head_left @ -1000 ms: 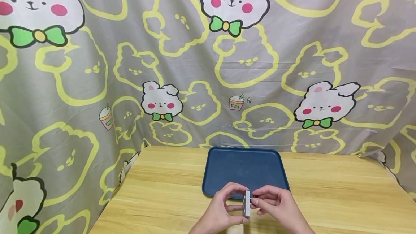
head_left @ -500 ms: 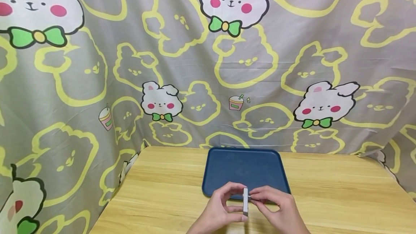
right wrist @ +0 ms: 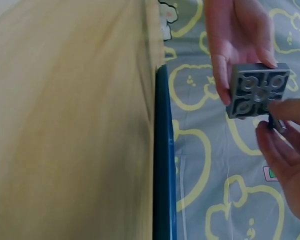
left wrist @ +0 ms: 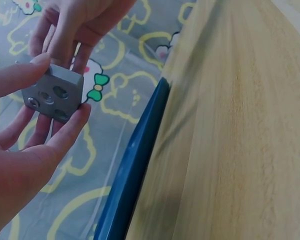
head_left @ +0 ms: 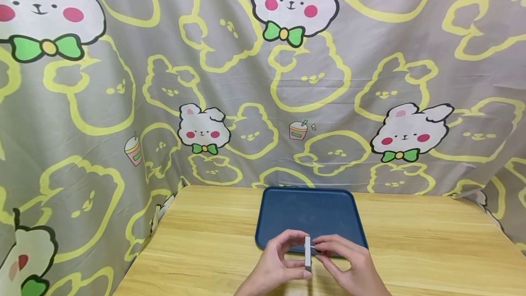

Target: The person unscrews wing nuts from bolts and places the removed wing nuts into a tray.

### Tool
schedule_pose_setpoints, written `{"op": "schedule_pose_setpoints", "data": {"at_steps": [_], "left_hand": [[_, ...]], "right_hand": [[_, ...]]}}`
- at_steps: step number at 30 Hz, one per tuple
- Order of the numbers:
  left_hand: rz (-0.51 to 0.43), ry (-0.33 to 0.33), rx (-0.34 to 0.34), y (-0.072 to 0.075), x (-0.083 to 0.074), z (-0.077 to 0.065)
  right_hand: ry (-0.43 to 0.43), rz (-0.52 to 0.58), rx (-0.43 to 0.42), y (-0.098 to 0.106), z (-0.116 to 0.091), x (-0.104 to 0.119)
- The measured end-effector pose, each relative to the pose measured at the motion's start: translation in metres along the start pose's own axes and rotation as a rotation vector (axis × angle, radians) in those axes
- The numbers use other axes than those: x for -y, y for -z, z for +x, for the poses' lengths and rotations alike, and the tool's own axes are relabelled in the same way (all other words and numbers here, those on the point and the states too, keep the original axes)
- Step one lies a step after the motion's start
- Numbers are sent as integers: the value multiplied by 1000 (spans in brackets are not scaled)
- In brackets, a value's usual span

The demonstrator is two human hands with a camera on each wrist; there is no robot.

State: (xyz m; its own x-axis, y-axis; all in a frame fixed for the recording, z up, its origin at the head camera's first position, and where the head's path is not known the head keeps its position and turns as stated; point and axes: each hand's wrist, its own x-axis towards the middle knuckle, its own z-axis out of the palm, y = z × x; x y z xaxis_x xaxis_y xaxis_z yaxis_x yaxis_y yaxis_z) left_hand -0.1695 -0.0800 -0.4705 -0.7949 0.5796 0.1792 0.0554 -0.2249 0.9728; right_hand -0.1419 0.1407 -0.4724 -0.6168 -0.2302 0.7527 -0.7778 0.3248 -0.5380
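Note:
A small grey square metal block [head_left: 307, 254] stands on edge between the fingers and thumb of my left hand [head_left: 272, 261], above the front of the tray. Several round holes show on its flat face in the left wrist view, with what looks like a screw head [left wrist: 33, 102] in one corner hole. The ribbed back of the block [right wrist: 258, 92] faces the right wrist view. My right hand [head_left: 352, 259] pinches a small threaded screw [right wrist: 279, 125] at the block's lower corner. Fingertips partly hide that screw, so how deep it sits I cannot tell.
A dark blue tray [head_left: 308, 211] lies on the light wooden table [head_left: 205, 232], just beyond the hands. Behind and to the sides hangs a grey curtain [head_left: 242, 86] printed with rabbits and yellow outlines.
Both hands and the block have shifted slightly left. The right hand's fingers have changed their hold, from curled close to the block to a straighter pinch with the thumb lower.

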Motion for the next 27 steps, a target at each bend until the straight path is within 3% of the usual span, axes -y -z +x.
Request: {"op": "schedule_pose_setpoints", "data": {"at_steps": [3,7,10,18,27], "left_hand": [[15,-14,-8,1,0,0],[43,-42,-8,0,0,0],[65,-62,4,-1,1,0],[97,-155,52,-2,5,1],[111,-96,48,-3,5,1]], "right_hand": [[-220,73,13,2,2,6],[-626,263,25,6,6,11],[-796,395,66,9,8,8],[-941,649,192,18,7,-5],[-926,660,200,20,6,-5]]}}
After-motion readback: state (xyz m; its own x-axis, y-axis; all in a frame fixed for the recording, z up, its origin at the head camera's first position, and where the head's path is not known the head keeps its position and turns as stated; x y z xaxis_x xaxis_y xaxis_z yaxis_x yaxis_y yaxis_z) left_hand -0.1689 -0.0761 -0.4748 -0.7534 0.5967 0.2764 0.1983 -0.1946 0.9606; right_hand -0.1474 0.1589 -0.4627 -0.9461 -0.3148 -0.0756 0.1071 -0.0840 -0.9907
